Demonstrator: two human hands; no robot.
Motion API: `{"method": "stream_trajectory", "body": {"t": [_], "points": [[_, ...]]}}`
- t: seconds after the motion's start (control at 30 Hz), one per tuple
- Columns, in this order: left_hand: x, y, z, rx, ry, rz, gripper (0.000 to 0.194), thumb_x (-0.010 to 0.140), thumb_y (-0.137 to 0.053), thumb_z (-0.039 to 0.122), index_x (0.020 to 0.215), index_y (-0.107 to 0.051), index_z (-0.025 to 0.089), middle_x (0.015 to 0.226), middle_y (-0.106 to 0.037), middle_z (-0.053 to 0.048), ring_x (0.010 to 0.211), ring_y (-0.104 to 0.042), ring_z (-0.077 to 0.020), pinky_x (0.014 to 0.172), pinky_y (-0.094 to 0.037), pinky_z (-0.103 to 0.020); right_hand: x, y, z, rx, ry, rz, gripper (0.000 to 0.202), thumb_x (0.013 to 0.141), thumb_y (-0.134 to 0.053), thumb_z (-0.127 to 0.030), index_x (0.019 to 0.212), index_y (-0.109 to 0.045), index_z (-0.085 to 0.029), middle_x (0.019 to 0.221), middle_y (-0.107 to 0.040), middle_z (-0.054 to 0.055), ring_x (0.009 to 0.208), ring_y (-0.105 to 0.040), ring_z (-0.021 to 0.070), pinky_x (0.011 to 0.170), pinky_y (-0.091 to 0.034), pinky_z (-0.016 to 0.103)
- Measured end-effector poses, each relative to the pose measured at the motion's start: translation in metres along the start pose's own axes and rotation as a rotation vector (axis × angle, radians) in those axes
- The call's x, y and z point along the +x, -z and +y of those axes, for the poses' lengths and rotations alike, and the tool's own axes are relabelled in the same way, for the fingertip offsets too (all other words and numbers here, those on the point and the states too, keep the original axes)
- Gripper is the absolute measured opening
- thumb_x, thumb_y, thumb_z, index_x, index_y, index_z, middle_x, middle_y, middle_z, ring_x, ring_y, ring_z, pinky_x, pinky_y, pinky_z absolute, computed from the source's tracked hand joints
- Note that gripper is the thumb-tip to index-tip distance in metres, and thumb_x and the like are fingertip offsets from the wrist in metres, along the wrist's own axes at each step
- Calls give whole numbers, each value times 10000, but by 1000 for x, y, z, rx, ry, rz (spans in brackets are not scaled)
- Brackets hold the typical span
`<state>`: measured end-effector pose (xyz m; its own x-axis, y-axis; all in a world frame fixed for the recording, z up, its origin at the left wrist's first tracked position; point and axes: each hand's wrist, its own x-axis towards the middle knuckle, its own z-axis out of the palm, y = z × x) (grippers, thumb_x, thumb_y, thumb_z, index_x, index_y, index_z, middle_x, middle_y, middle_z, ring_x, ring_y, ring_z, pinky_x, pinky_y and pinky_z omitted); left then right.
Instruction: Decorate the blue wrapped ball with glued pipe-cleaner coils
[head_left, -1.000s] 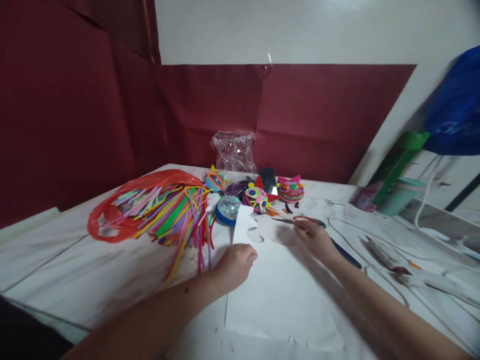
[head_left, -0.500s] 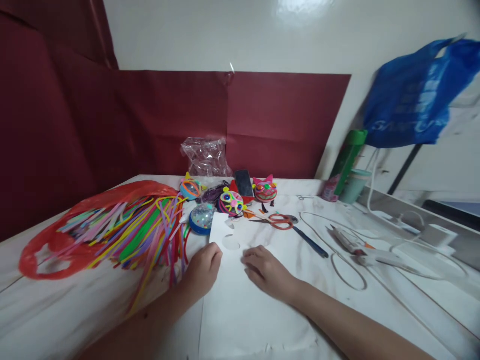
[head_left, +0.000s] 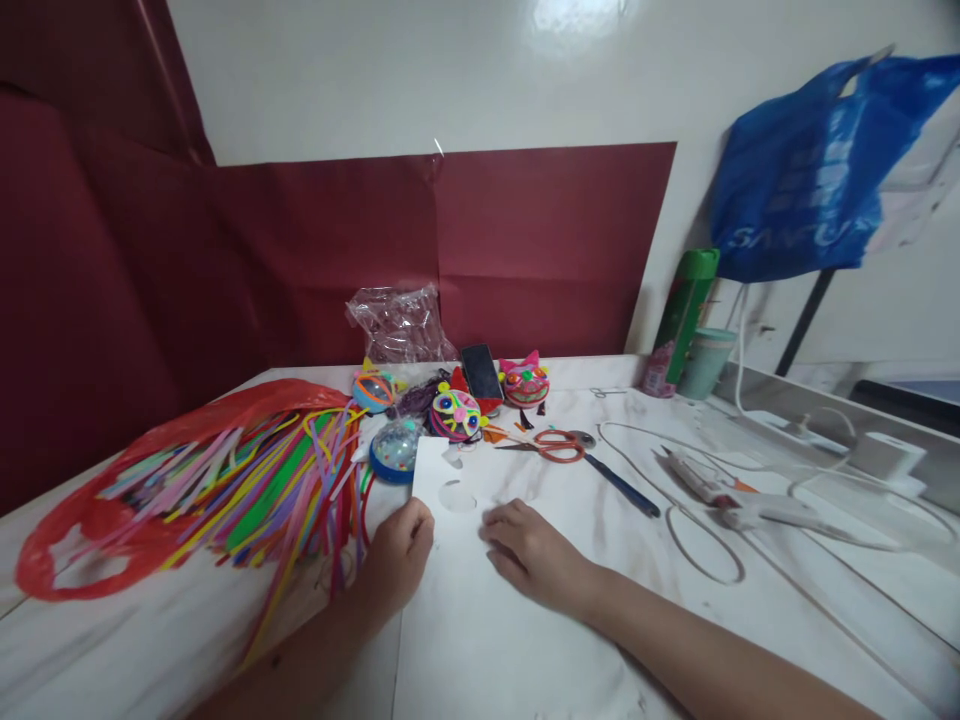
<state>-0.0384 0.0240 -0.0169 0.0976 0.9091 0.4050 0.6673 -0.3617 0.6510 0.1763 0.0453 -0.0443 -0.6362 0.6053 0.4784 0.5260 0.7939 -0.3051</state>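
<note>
From my end: L hand (head_left: 401, 542) closed, thumb to fingers, on the L edge of the white sheet (head_left: 480, 640). R hand (head_left: 531, 550) part open, fingers loosely bent, palm down on the same sheet, nothing visible in it; can't tell what's under the palm. Cut-outs in sheet just beyond & btwn both hands. Scissors (head_left: 559, 446) beyond R hand, w/ dark-handled tool (head_left: 622, 485) to their R. Clear dome w/ blue rim (head_left: 393, 470) just beyond L hand; red bag (head_left: 97, 530) + colored strips (head_left: 289, 485) to its L.
</note>
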Motion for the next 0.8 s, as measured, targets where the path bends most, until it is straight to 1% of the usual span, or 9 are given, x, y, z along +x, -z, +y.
{"method": "stream_trajectory", "body": {"t": [0.13,0.27,0.33,0.4,0.5,0.57,0.7,0.8], "points": [[-1,-1,1,-24,9,-7,235,784,-374,268,559,-347,205,520,-334,57,521,-381,-113,506,-265,-234,-1,-1,0,5,0,-3,190,797,-517,-125,957,-602,-185,957,-591,85,905,-516,207,804,-434,356],[-2,-4,-4,-94,34,-11,140,746,-404,209,612,-442,193,554,-427,45,560,-434,-121,538,-305,-234,-1,-1,0,17,8,1,194,796,-511,-124,956,-600,-186,965,-593,88,903,-517,210,798,-438,362],[-2,-4,-5,-125,63,-17,124,733,-408,196,619,-456,191,558,-451,39,561,-443,-123,541,-316,-235,-1,0,-1,23,7,-2,197,794,-507,-122,955,-602,-186,967,-596,91,903,-522,212,798,-441,366],[-2,-4,-5,-151,87,-20,118,728,-404,194,621,-454,193,552,-442,41,550,-437,-122,534,-315,-233,-2,0,-2,27,4,-1,198,794,-504,-121,953,-603,-186,964,-600,94,903,-527,216,797,-447,370],[-2,-2,-4,-177,75,7,128,741,-387,198,623,-435,200,553,-419,44,549,-428,-119,530,-311,-229,-2,1,-3,27,6,5,193,802,-498,-130,953,-601,-192,957,-604,97,901,-536,220,793,-453,380],[-3,-1,-3,-164,66,29,170,763,-362,205,599,-405,205,539,-402,43,540,-417,-119,524,-303,-232,-2,0,-2,29,9,3,194,809,-491,-131,956,-600,-196,959,-603,99,901,-538,221,792,-456,385],[-4,0,-2,-131,79,22,266,800,-347,245,536,-336,212,482,-351,49,502,-386,-114,496,-278,-236,-2,-1,-2,31,5,-10,208,811,-484,-124,970,-598,-194,980,-597,100,909,-532,223,809,-450,395],[-5,0,-1,-148,50,49,220,797,-380,237,580,-381,205,517,-378,50,527,-404,-110,505,-297,-228,-2,-1,-2,34,0,-24,213,811,-484,-124,978,-598,-193,983,-597,98,909,-528,222,822,-445,402]]}}
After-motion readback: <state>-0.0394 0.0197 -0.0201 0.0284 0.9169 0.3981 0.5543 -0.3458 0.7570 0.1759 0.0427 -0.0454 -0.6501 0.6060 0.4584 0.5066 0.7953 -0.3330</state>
